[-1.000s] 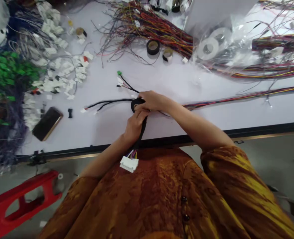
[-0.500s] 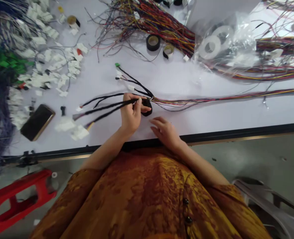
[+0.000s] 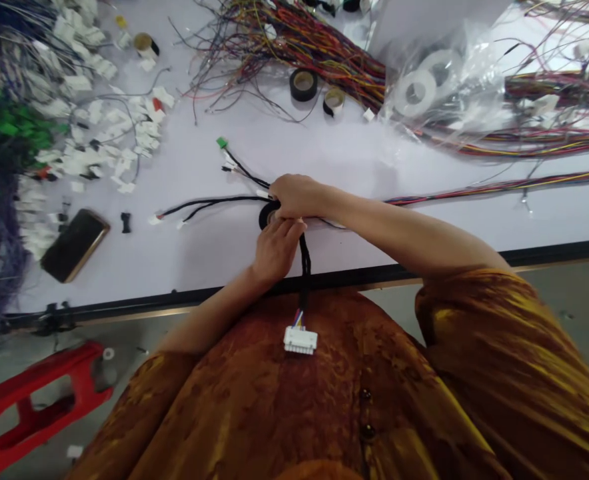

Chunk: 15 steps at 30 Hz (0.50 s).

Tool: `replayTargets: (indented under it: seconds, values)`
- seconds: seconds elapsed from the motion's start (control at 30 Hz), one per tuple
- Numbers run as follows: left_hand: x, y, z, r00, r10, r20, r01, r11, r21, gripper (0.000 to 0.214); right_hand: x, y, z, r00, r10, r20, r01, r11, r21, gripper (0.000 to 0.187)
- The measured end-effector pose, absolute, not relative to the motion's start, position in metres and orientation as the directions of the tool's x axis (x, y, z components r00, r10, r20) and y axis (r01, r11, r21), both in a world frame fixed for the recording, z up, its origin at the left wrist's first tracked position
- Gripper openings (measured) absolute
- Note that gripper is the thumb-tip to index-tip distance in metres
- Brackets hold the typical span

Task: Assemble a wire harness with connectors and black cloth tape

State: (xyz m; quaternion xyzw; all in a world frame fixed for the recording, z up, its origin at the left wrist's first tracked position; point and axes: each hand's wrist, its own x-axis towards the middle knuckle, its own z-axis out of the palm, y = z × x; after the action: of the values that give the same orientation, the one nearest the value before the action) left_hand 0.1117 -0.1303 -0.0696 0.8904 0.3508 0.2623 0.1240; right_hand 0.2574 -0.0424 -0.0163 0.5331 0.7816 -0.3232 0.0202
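The taped branch (image 3: 304, 267) has swung back toward the person, its white connector (image 3: 300, 339) hanging nearest, well below the black tape roll (image 3: 266, 215); wrapping looks resumed. The left hand (image 3: 274, 248) pinches the branch just below the roll. The right hand (image 3: 297, 197), returned, curls over the roll's far side. A green connector (image 3: 221, 142) lies beyond.

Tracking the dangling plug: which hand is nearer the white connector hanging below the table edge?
Left. The left hand grips the black-taped branch above the white connector; the right hand is farther up, holding the tape roll.

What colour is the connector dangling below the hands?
White: the connector shows best in the head view, hanging on a black-wrapped cable.
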Motion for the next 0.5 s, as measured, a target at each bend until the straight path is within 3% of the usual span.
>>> replayTargets:
  seconds: [0.1, 0.2, 0.33, 0.43, 0.5]
  values:
    - [0.106, -0.124, -0.071, 0.528, 0.739, 0.418, 0.487, -0.667, 0.564, 0.014, 0.287, -0.047, -0.034, -0.207, 0.937, -0.282, 0.788, -0.011, -0.615, 0.024]
    - [0.106, -0.114, -0.076, 0.361, 0.85, 0.383, 0.368, -0.507, 0.78, 0.011, 0.32, -0.073, -0.046, 0.016, 0.967, -0.256, 0.642, -0.206, -0.739, 0.042]
    - [0.116, -0.099, -0.082, 0.284, 0.941, 0.184, 0.22, -0.251, 0.943, 0.022, 0.331, -0.131, -0.05, 0.101, 0.994, -0.049, 0.562, -0.098, -0.822, 0.065]
    - [0.125, -0.089, -0.077, 0.274, 0.951, 0.145, 0.241, -0.214, 0.947, 0.029, 0.309, -0.169, -0.054, 0.139, 0.988, 0.07, 0.546, -0.018, -0.837, 0.068]
    - [0.129, -0.083, -0.07, 0.281, 0.945, 0.166, 0.278, -0.246, 0.929, 0.032, 0.287, -0.188, -0.059, 0.164, 0.986, 0.029, 0.537, -0.065, -0.841, 0.068]
